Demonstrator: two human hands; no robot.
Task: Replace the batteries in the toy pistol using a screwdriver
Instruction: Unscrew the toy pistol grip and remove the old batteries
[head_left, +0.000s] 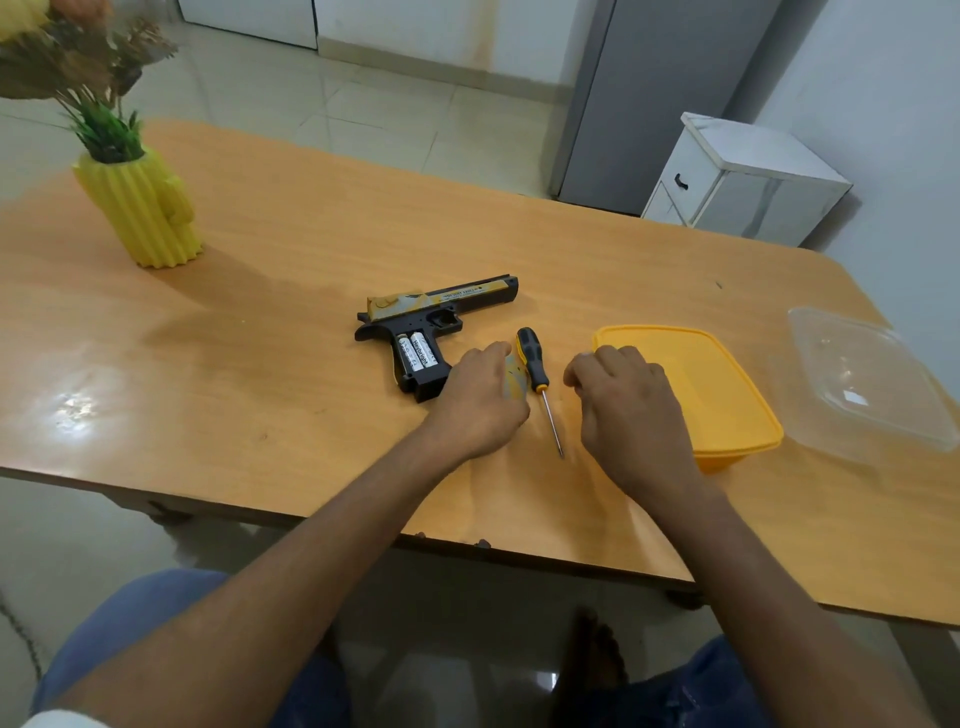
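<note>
Black and yellow plastic makes up the one toy pistol (434, 317), which lies flat on its side near the middle of the wooden table (291, 249), barrel pointing right and grip toward the near edge. Its grip compartment is uncovered, and two white batteries (417, 352) sit side by side inside it.

Just right of the grip, the left hand (480, 402) rests on the table with its fingers curled around a small grey-and-yellow piece (515, 382), seemingly the compartment cover, though most of it is hidden under the hand. Touching or nearly touching that piece lies one screwdriver (540, 387), black and yellow handle pointing away from the person, thin metal shaft pointing toward them. No hand holds it.

The right hand (626, 402) hovers just right of the screwdriver with its fingers bent downward and thumb tucked near them; whether something small is pinched in the fingertips cannot be told from this angle.

Partly behind that hand sits one yellow plastic container (727, 395), open at the top. Further right, close to the table's edge, lies one clear plastic lid (872, 379), apart from the container.

At the far left corner stands one yellow cactus-shaped vase (143, 208) with artificial flowers (78, 62). Beyond the table, one white cabinet (743, 182) stands on the tiled floor beside a grey door (665, 98).
</note>
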